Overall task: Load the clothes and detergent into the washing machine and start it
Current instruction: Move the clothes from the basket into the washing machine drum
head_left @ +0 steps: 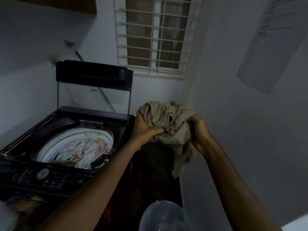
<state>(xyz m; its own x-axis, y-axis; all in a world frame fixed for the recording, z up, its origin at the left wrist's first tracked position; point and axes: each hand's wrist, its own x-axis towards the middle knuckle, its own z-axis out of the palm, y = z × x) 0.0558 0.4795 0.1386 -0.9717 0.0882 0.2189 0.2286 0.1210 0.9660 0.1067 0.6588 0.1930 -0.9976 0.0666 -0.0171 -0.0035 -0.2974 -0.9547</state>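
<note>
Step in hand: loading clothes. Left hand [146, 129] and right hand [199, 129] both have fingers bunched into a beige garment [168, 120], held up right of the washing machine [55, 179]. Lid [93, 90] raised; drum [73, 147] holds floral laundry. Next: carry garment left over drum, release. Clear container [165, 217], possibly detergent, below.

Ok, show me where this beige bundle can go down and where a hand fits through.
Free for the beige bundle: the drum mouth, between raised lid and control panel, above the floral clothes inside. Crowded: the strip between machine and right wall, filled by a dark heap and a clear container.
</note>
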